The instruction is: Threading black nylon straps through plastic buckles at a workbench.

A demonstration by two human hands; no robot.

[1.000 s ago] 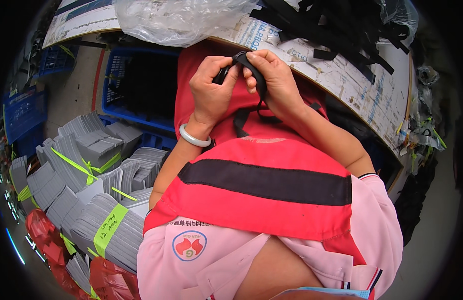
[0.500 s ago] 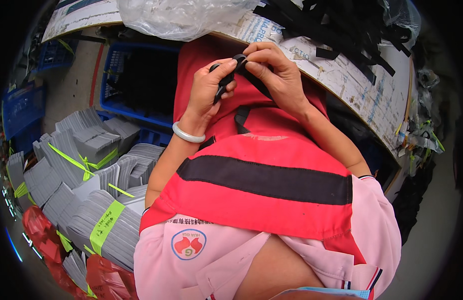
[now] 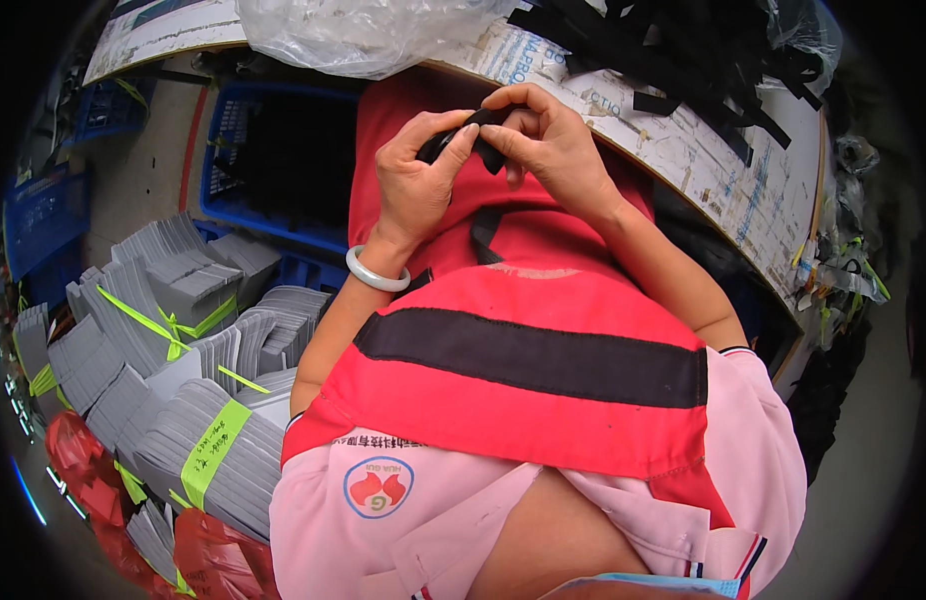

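Observation:
A small black strap (image 3: 492, 158) is pinched between my two hands, above the red apron (image 3: 523, 235) on my lap. My left hand (image 3: 415, 178) is closed on its left part, where a rounded dark section shows beside the thumb. From the other side, my right hand (image 3: 555, 150) grips it with thumb and forefinger, the fingertips of both hands almost meeting. A short black end hangs below the right fingertips. My fingers cover most of the piece, so its exact shape is hidden.
Ahead is a worn worktable (image 3: 718, 165) bearing a heap of black strips (image 3: 673, 60) and a clear plastic bag (image 3: 358, 35). A blue crate (image 3: 218, 165) with dark contents stands left. Nearer are grey sheet stacks (image 3: 208, 450) tied with yellow-green bands, and red bags (image 3: 218, 555).
My left hand has turned so its back faces up, and its thumb has come in against the right fingertips. The black strap has turned and drawn in between the hands.

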